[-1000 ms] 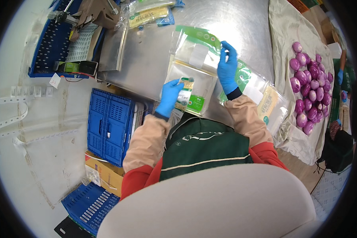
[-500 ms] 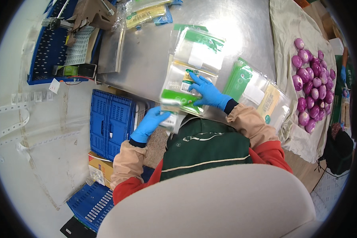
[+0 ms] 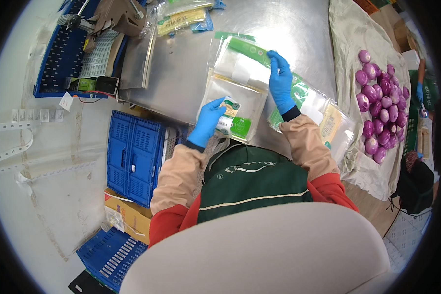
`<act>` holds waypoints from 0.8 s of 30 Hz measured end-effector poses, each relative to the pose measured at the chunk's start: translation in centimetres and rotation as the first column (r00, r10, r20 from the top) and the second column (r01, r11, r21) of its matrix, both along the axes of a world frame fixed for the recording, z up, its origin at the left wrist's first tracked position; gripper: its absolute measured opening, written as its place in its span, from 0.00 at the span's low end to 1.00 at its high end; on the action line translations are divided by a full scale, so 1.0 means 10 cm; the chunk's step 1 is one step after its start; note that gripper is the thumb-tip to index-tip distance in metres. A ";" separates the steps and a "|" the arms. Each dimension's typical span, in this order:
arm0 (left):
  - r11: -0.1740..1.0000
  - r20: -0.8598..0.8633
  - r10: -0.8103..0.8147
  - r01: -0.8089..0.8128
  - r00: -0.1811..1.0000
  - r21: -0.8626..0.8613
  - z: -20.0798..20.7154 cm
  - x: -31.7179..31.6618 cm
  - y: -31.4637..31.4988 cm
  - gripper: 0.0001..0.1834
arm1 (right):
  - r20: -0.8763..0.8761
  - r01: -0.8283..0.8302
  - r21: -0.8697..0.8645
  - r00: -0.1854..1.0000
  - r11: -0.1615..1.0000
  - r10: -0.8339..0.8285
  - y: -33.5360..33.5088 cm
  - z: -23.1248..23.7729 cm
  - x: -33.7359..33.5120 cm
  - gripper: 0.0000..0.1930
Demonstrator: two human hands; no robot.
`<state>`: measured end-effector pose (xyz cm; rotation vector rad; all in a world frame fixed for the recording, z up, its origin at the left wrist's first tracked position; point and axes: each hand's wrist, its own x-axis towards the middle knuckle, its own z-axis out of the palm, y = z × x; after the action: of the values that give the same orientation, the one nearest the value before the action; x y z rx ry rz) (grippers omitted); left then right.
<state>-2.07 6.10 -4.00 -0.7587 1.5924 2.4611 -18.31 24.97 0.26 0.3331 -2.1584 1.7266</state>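
My left hand (image 3: 208, 121), in a blue glove, closes at the left edge of a clear plastic bag with a label (image 3: 231, 107) and a green patch; its thumb is partly hidden. This bag lies over other clear bags (image 3: 257, 110) at the near table edge. Farther away is a clear bag with a green band (image 3: 247, 50) and a white panel. My right hand (image 3: 282, 84), also gloved in blue, pinches the right end of that green band. Beneath my right wrist lies another stack of green-banded bags (image 3: 312, 110).
Peeled purple onions (image 3: 384, 100) lie on a pale cloth (image 3: 345, 59) at the right. A metal table (image 3: 181, 63) carries yellow packets (image 3: 181, 20) at the back. Blue crates (image 3: 135, 152) stand at the left, with a cardboard box (image 3: 132, 220) below them.
My right hand has moved up and away from the labelled bag to the green band of the farther bag. My left hand has moved up and right, with the labelled bag now turned.
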 end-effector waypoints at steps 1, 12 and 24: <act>1.000 0.055 0.011 -0.012 0.998 0.012 -0.10 -0.09 0.05 0.14 | 0.011 -0.073 0.004 0.997 0.997 0.073 -0.04 -0.04 0.05 0.09; 0.839 0.233 -0.440 0.490 0.867 -0.237 0.11 0.06 -0.14 0.22 | 0.591 -0.676 0.441 0.713 0.590 0.376 -0.22 -0.49 0.67 0.18; 0.999 0.020 -0.039 0.040 0.999 -0.030 0.62 0.96 -0.57 0.19 | 0.287 -0.793 0.368 0.593 0.485 0.752 0.01 -0.71 0.72 0.11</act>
<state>7.56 0.40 2.16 -0.7460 1.6256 2.4001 -11.10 25.09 -6.80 1.6381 -2.6962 1.5330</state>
